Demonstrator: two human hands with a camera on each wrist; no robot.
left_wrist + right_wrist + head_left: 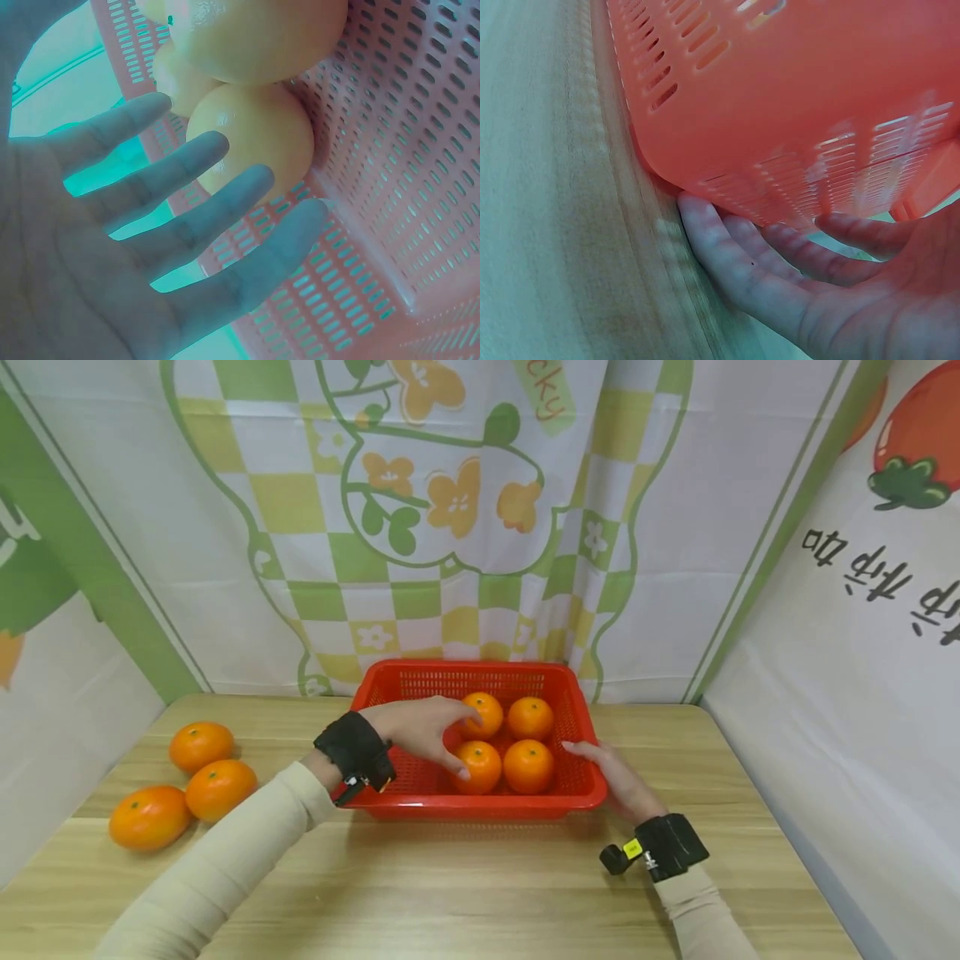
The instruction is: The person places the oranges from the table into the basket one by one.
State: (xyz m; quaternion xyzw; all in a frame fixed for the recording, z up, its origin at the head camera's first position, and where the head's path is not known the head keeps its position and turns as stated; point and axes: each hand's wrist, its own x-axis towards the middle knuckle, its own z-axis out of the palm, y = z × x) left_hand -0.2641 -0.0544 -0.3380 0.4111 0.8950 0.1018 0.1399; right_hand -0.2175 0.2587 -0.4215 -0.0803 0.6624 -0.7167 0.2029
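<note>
Hiding parts of two oranges [484,772], left hand [426,727] outspread, right hand [621,779] gripping the basket [480,803]

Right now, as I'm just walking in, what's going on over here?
A person is working at a wooden table with a red basket that has four oranges in it. Their left hand is over the basket, fingers spread beside the oranges; I can't tell whether it touches one. Their right hand holds the basket's right end. Three more oranges lie on the table, to the left of the basket.
</note>
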